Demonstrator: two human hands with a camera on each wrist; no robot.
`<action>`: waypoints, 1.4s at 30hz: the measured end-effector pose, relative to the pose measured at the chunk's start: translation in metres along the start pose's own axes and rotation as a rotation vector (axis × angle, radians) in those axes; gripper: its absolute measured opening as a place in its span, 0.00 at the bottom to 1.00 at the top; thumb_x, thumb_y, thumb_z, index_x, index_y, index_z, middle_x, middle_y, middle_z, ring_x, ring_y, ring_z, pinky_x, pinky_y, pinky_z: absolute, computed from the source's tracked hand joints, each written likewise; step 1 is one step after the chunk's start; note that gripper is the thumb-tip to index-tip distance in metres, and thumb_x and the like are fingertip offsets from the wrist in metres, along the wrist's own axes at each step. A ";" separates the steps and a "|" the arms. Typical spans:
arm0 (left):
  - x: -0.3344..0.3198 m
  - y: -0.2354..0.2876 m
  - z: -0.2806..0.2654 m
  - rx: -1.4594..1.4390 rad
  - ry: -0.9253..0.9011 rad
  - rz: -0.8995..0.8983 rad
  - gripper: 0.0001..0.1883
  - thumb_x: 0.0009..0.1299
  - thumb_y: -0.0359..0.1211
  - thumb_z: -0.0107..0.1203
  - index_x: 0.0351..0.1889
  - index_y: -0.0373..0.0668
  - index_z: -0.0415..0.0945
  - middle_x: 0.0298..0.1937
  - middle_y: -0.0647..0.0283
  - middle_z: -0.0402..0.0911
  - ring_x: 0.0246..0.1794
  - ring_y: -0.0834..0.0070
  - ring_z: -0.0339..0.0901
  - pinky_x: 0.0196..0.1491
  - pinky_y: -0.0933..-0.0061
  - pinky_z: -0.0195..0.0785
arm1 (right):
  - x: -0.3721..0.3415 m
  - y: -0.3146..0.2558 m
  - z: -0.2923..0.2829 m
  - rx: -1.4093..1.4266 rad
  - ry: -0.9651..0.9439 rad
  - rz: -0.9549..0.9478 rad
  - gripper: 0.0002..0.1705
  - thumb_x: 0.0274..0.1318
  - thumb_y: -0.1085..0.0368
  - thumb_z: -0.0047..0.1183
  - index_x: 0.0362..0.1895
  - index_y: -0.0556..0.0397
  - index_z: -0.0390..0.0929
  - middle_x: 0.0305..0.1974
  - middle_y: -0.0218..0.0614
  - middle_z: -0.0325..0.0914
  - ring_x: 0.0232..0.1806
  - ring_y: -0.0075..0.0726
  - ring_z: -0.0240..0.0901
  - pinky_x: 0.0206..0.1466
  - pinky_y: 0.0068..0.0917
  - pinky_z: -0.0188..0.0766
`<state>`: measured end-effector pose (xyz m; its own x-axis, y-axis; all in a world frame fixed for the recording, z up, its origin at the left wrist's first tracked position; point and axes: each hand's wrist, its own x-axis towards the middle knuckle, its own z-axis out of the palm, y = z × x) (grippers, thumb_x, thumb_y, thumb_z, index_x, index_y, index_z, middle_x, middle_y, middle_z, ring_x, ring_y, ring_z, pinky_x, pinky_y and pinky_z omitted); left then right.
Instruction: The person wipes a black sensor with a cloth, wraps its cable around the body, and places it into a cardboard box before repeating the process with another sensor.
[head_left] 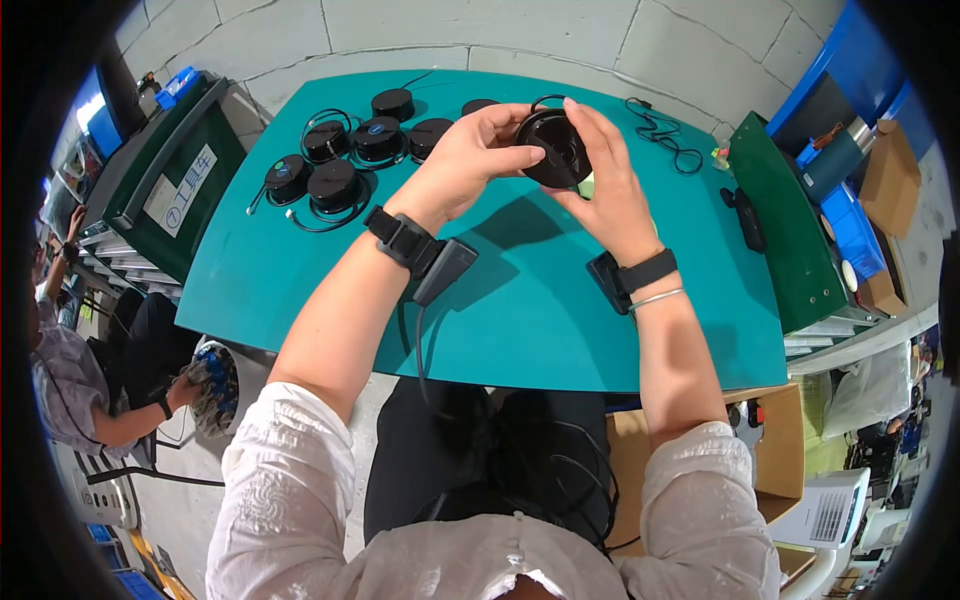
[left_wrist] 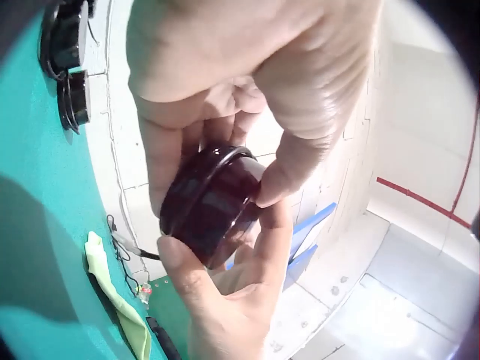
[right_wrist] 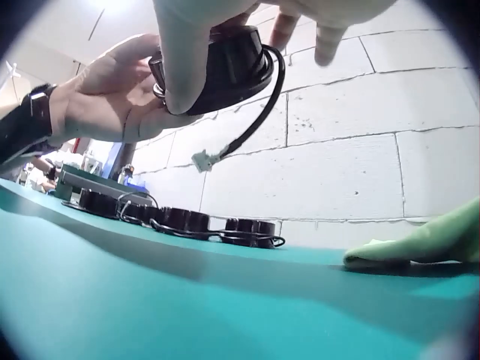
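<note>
A black round puck-shaped device point(head_left: 555, 150) is held up above the green table by both hands. My left hand point(head_left: 478, 160) grips its left side, the thumb lying over the face turned toward me. Opposite it, my right hand point(head_left: 615, 195) holds the right edge between thumb and fingers. A short black cable wraps the device's side and hangs down in the right wrist view, ending in a white connector point(right_wrist: 202, 160). Beneath the hands lies a light green cloth point(left_wrist: 116, 296), mostly hidden in the head view.
Several similar black devices point(head_left: 333, 187) with coiled cables stand at the table's point(head_left: 480, 340) back left. A loose black cable point(head_left: 660, 135) lies at the back right, a black object point(head_left: 748, 220) near the right edge. Green cabinets point(head_left: 180, 180) flank the table; another person point(head_left: 80, 390) sits at left.
</note>
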<state>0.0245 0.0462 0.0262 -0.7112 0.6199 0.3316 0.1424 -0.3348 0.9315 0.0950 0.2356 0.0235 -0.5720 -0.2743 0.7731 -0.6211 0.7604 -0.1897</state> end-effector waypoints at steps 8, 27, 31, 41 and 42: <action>0.001 -0.019 0.014 -0.458 0.086 0.030 0.23 0.64 0.22 0.60 0.55 0.38 0.64 0.49 0.61 0.78 0.48 0.73 0.78 0.47 0.67 0.73 | -0.004 0.009 0.012 0.159 0.124 0.085 0.57 0.39 0.62 0.73 0.72 0.51 0.52 0.66 0.48 0.59 0.67 0.52 0.59 0.64 0.39 0.67; 0.004 0.003 -0.008 0.052 0.076 0.032 0.27 0.62 0.25 0.65 0.60 0.32 0.70 0.54 0.59 0.78 0.55 0.74 0.75 0.60 0.73 0.66 | 0.000 0.009 -0.002 0.023 0.023 0.053 0.43 0.39 0.67 0.70 0.63 0.49 0.64 0.63 0.40 0.66 0.61 0.51 0.67 0.62 0.40 0.69; 0.006 -0.005 -0.010 -0.017 0.102 0.109 0.25 0.63 0.26 0.64 0.59 0.34 0.71 0.53 0.60 0.78 0.54 0.74 0.75 0.59 0.71 0.67 | 0.000 0.013 -0.001 0.078 0.013 0.064 0.43 0.42 0.66 0.69 0.64 0.49 0.64 0.63 0.42 0.66 0.62 0.51 0.66 0.63 0.39 0.68; 0.000 -0.022 0.006 -0.455 0.013 -0.063 0.22 0.66 0.26 0.60 0.58 0.37 0.66 0.53 0.60 0.75 0.53 0.72 0.76 0.56 0.65 0.72 | -0.002 0.006 0.015 0.437 0.116 0.093 0.47 0.41 0.58 0.72 0.67 0.47 0.61 0.64 0.41 0.63 0.64 0.47 0.63 0.66 0.39 0.63; -0.002 -0.023 0.008 -0.445 -0.007 -0.063 0.25 0.66 0.27 0.60 0.60 0.37 0.65 0.56 0.60 0.73 0.55 0.70 0.76 0.56 0.63 0.73 | -0.003 0.005 0.016 0.499 0.136 0.109 0.47 0.41 0.58 0.72 0.66 0.47 0.62 0.63 0.41 0.64 0.64 0.47 0.63 0.66 0.38 0.63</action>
<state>0.0277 0.0583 0.0056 -0.7044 0.6528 0.2787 -0.2119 -0.5682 0.7952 0.0848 0.2305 0.0107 -0.5929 -0.1053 0.7984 -0.7606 0.3987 -0.5123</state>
